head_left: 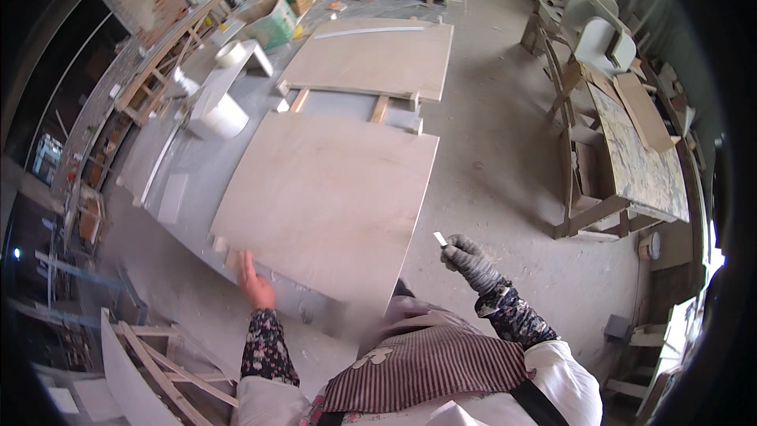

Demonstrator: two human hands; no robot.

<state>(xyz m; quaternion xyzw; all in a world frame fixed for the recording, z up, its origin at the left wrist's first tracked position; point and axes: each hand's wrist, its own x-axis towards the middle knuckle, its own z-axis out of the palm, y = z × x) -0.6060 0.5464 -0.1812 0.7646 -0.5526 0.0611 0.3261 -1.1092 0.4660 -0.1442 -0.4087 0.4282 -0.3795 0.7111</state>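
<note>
A large pale wooden panel (331, 197) lies flat on supports over the grey worktable in front of me. My left hand (257, 284) is bare, its fingers stretched out at the panel's near left edge; whether they press on it I cannot tell. To the right of the panel, my right hand (471, 260) wears a grey glove and is closed round a small flat white piece (440, 239). That piece sticks out past the fingertips, above the floor and apart from the panel.
Beyond lies a second panel (371, 55) with a thin white strip (371, 31) across it. A white bucket (221, 117) and a green-and-white box (272, 25) stand on the left. A paint-stained wooden bench (643, 166) is at right, a wooden frame (169, 371) at lower left.
</note>
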